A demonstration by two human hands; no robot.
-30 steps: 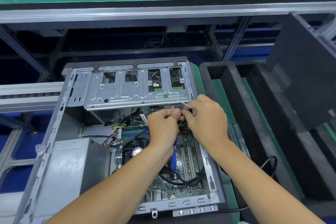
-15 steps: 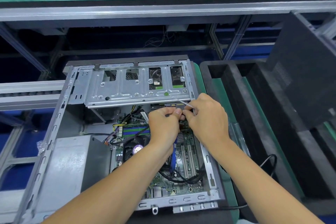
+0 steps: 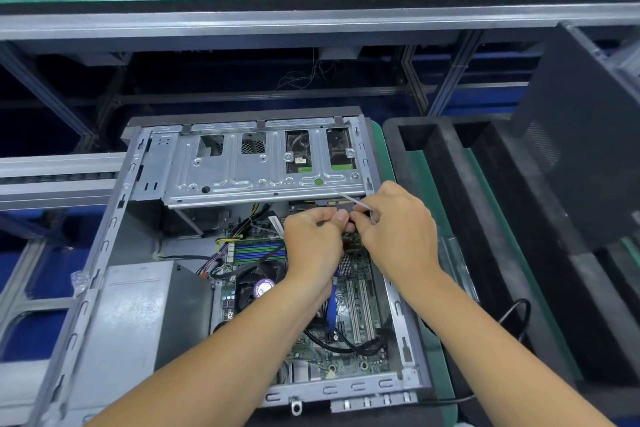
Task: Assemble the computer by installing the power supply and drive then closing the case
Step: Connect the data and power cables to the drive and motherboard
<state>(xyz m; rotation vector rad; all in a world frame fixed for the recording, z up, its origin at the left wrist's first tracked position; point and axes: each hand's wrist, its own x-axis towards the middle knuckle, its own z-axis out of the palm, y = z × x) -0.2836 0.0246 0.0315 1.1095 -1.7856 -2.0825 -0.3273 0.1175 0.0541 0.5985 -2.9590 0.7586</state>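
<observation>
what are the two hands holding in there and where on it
Both hands, left hand and right hand, pinch a small dark cable connector between fingertips, just below the drive cage. Which part of it they hold is hidden by the fingers.

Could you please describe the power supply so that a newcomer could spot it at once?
Look inside the open computer case, at its near left corner. The power supply is the big plain grey metal box there, left of the green circuit board, and shows no slots.
</observation>
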